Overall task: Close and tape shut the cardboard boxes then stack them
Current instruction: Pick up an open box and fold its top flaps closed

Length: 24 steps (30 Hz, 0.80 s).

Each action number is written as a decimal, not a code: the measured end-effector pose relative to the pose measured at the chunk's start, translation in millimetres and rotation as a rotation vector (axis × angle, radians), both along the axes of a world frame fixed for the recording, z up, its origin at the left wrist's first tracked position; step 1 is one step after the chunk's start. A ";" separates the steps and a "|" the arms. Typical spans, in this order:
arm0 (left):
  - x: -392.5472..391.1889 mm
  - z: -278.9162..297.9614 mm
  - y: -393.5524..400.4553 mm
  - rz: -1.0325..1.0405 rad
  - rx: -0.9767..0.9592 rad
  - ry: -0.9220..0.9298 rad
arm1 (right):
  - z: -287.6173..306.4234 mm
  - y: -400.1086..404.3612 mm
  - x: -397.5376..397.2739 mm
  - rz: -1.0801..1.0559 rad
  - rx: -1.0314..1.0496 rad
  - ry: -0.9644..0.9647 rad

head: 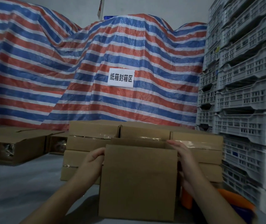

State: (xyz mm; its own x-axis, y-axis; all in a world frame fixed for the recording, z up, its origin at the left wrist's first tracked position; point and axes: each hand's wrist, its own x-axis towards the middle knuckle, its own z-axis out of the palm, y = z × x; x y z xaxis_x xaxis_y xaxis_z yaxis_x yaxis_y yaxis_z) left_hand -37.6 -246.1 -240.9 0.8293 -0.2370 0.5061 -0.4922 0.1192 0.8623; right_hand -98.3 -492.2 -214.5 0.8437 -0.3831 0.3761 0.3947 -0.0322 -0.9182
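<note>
Cardboard is what we have between our two hands: one open box stands upright on the grey floor right in front of us, its top flaps not yet folded shut. Our left hand grips its left wall near the upper corner, fingers curled around the edge; our right hand holds the right wall, fingertips hooked over the rim. Just behind it sits a stack of closed boxes with clear tape on their seams; we count at least five, some partly hidden. Two more boxes lie further left. One orange object sits beside our right forearm, too blurred to identify. White plastic crates tower at right, and one striped tarpaulin carries one paper sign.
</note>
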 end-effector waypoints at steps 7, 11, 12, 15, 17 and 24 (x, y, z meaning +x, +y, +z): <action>8.4 -6.0 2.3 0.177 -0.036 -0.064 | -3.0 9.3 -4.1 0.125 -0.002 0.204; 10.9 -1.4 3.2 0.244 -0.115 -0.048 | -5.2 12.2 -8.7 0.156 -0.035 0.297; 10.3 -0.9 3.6 0.238 -0.113 -0.048 | -4.7 12.6 -9.1 0.158 -0.030 0.294; 13.5 0.9 4.0 0.142 -0.061 -0.030 | -4.7 12.9 -8.2 0.194 -0.005 0.246; 10.8 4.2 1.6 0.047 -0.042 0.028 | -4.6 15.1 -10.1 0.230 0.008 0.207; -0.1 -0.5 5.1 -0.134 -0.009 0.069 | -9.5 11.4 -7.0 0.264 0.075 0.186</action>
